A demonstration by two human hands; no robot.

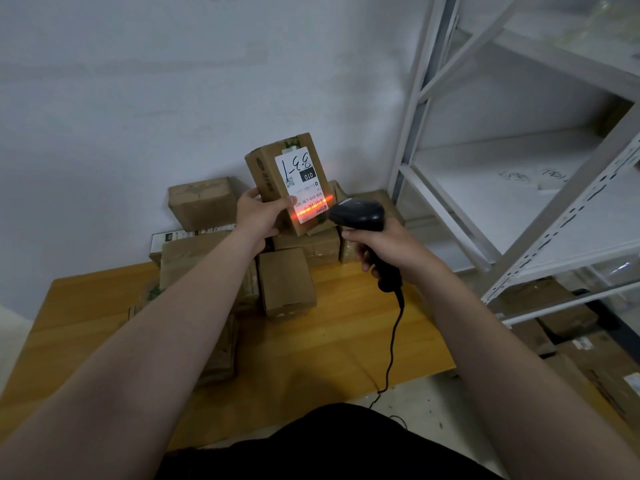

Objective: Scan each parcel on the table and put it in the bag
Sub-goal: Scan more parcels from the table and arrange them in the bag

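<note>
Above the far half of the table (90,306), your left hand (258,218) holds one parcel (268,173) raised clear of the pile, with fingers and thumb curled round its lower end. Note the orientation: the white label (300,181) faces you and the scanner (358,213). The grip sits on the cardboard edge, with only a fingertip reaching the label's border, so the barcode is exposed. Your right hand (386,249) is wrapped round the scanner's handle, and the head is tilted up and left toward the label. The red scan line (313,206) falls across the lower part of the label, over the printed bars (whether the read has registered cannot be told from this view).

The parcel is between your two hands. It is gripped by the left and sits just beside the scanner's head, with a small gap between them. Both hands are occupied and near each other but not touching. The scanner cable (393,344) hangs from the handle across the table's front edge.

Other parcels (286,287) lie stacked on the table below and behind the held one. The bag is not in view. The step in hand appears to be the scan, and bagging is not yet done.
</note>
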